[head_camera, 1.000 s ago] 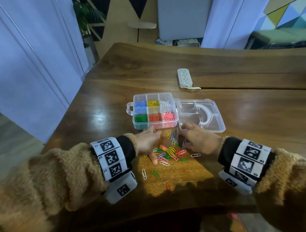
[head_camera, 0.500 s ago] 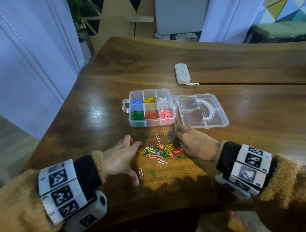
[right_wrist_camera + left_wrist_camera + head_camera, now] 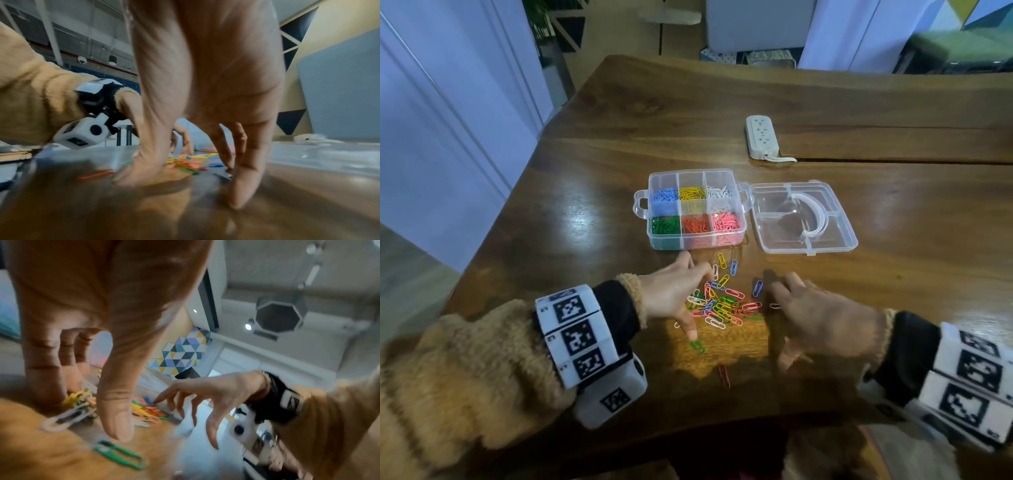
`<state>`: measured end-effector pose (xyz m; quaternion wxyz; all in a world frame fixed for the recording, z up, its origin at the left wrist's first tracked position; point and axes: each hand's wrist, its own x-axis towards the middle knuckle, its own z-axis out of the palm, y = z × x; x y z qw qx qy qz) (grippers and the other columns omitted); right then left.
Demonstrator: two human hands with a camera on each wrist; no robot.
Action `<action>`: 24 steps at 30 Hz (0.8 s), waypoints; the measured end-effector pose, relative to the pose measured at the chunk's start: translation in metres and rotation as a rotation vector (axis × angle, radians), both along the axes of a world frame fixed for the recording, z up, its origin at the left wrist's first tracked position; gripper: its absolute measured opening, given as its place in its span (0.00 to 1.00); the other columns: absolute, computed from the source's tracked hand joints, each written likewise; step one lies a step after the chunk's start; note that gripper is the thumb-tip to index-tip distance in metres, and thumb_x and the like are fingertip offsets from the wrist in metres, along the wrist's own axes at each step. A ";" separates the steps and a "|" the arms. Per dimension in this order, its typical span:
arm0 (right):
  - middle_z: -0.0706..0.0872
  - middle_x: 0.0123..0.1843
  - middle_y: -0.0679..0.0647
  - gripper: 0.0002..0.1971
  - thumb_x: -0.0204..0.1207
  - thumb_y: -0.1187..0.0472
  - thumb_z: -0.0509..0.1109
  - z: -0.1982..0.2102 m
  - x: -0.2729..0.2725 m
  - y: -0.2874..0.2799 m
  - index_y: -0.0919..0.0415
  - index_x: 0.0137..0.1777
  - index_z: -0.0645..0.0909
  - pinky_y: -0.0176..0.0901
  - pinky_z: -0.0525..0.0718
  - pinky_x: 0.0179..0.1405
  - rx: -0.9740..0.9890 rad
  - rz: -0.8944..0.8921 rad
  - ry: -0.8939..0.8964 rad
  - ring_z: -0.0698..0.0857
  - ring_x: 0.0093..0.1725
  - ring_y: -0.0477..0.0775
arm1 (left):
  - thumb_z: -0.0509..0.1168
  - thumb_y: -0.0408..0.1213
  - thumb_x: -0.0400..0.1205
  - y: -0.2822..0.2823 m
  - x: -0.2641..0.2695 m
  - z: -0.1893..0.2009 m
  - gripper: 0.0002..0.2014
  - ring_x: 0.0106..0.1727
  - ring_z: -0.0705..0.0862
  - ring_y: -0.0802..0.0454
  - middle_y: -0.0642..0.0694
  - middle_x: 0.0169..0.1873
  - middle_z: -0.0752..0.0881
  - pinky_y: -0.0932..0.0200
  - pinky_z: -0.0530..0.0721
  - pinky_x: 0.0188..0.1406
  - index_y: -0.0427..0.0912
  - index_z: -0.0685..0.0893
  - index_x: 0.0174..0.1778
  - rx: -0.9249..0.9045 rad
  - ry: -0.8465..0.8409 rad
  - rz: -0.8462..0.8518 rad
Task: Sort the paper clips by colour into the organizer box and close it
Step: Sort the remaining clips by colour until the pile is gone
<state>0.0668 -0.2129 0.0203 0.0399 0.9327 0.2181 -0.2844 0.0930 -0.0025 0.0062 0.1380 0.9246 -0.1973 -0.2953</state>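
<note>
The clear organizer box (image 3: 742,209) stands open, its six compartments holding blue, yellow, white, green, red and pink clips. Its lid (image 3: 839,236) lies flat to the right. A loose pile of mixed paper clips (image 3: 724,305) lies in front of the box. My left hand (image 3: 671,294) rests at the pile's left edge, fingers spread, thumb (image 3: 117,410) just above a stray green clip (image 3: 698,346). My right hand (image 3: 815,315) sits at the pile's right edge with spread fingertips (image 3: 242,191) on the wood. Neither hand holds a clip.
A white power strip (image 3: 762,137) lies on the table (image 3: 585,212) behind the box. A lone red clip (image 3: 724,375) lies nearer to me than the pile. The table's left edge runs diagonally past my left sleeve.
My left hand has swung back in from the left to the pile's edge. My right hand has drawn off the pile to its right side. The clips lie bunched closer together.
</note>
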 end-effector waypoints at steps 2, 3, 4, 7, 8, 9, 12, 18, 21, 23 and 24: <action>0.64 0.67 0.57 0.45 0.62 0.47 0.79 -0.011 -0.013 0.014 0.62 0.73 0.59 0.49 0.71 0.69 0.125 0.050 -0.033 0.70 0.68 0.58 | 0.81 0.39 0.66 0.001 -0.005 0.000 0.46 0.58 0.75 0.56 0.48 0.59 0.66 0.65 0.78 0.55 0.46 0.64 0.77 -0.094 0.022 0.002; 0.65 0.66 0.57 0.43 0.63 0.48 0.79 -0.015 -0.016 0.022 0.62 0.73 0.61 0.48 0.71 0.68 0.205 0.080 -0.040 0.71 0.67 0.58 | 0.81 0.39 0.66 0.003 -0.008 0.001 0.45 0.58 0.76 0.57 0.49 0.60 0.67 0.65 0.80 0.56 0.47 0.64 0.77 -0.129 0.007 0.010; 0.66 0.66 0.57 0.43 0.63 0.49 0.79 -0.019 -0.018 0.029 0.62 0.73 0.61 0.48 0.71 0.67 0.275 0.098 -0.039 0.71 0.67 0.58 | 0.80 0.39 0.67 0.008 -0.010 0.003 0.45 0.57 0.75 0.59 0.50 0.60 0.67 0.66 0.79 0.56 0.48 0.64 0.78 -0.147 -0.029 0.019; 0.66 0.65 0.54 0.45 0.63 0.49 0.79 -0.014 -0.021 0.036 0.60 0.75 0.58 0.50 0.74 0.64 0.381 0.096 -0.050 0.71 0.67 0.56 | 0.78 0.45 0.68 0.030 -0.017 0.007 0.47 0.58 0.74 0.59 0.49 0.63 0.66 0.73 0.70 0.55 0.47 0.60 0.81 -0.075 -0.182 0.045; 0.65 0.66 0.54 0.45 0.64 0.48 0.78 -0.010 -0.023 0.035 0.58 0.76 0.56 0.52 0.77 0.62 0.370 0.107 -0.071 0.70 0.68 0.55 | 0.78 0.49 0.67 0.039 -0.020 0.007 0.50 0.61 0.73 0.57 0.48 0.66 0.66 0.73 0.68 0.57 0.47 0.58 0.82 -0.026 -0.204 0.065; 0.63 0.67 0.53 0.45 0.66 0.47 0.76 -0.007 -0.026 0.034 0.56 0.77 0.54 0.52 0.79 0.60 0.338 0.132 -0.097 0.69 0.69 0.54 | 0.78 0.53 0.65 0.047 -0.022 0.006 0.54 0.65 0.72 0.55 0.47 0.68 0.65 0.72 0.67 0.60 0.46 0.55 0.82 0.023 -0.206 0.094; 0.59 0.70 0.53 0.47 0.66 0.46 0.75 -0.004 -0.037 0.038 0.53 0.78 0.50 0.51 0.81 0.58 0.264 0.195 -0.098 0.64 0.71 0.54 | 0.77 0.59 0.62 0.056 -0.023 0.004 0.59 0.72 0.66 0.50 0.44 0.71 0.61 0.61 0.68 0.69 0.46 0.51 0.83 0.160 -0.150 0.183; 0.64 0.64 0.59 0.47 0.57 0.59 0.84 -0.017 0.004 0.048 0.60 0.74 0.61 0.54 0.78 0.61 0.351 0.023 -0.073 0.78 0.61 0.63 | 0.81 0.50 0.62 0.013 -0.017 -0.001 0.49 0.63 0.69 0.49 0.44 0.58 0.63 0.54 0.72 0.68 0.41 0.65 0.75 0.013 -0.080 0.121; 0.65 0.65 0.60 0.47 0.58 0.61 0.83 -0.016 0.022 0.046 0.61 0.74 0.61 0.56 0.77 0.64 0.373 -0.038 -0.113 0.78 0.62 0.64 | 0.82 0.44 0.63 -0.007 -0.018 -0.003 0.44 0.56 0.70 0.52 0.46 0.54 0.62 0.59 0.72 0.62 0.37 0.66 0.71 -0.071 -0.087 0.071; 0.64 0.68 0.60 0.49 0.58 0.55 0.83 -0.012 0.028 0.039 0.62 0.75 0.59 0.55 0.75 0.67 0.342 -0.044 -0.129 0.75 0.67 0.63 | 0.81 0.40 0.66 -0.006 -0.015 -0.002 0.41 0.55 0.74 0.51 0.46 0.54 0.63 0.61 0.76 0.59 0.37 0.66 0.70 -0.116 -0.115 0.097; 0.62 0.70 0.60 0.50 0.58 0.51 0.82 -0.008 0.030 0.037 0.62 0.76 0.56 0.55 0.74 0.69 0.303 -0.046 -0.124 0.72 0.69 0.63 | 0.80 0.39 0.67 -0.003 -0.015 0.000 0.40 0.56 0.74 0.51 0.45 0.55 0.65 0.60 0.77 0.60 0.38 0.66 0.70 -0.105 -0.151 0.105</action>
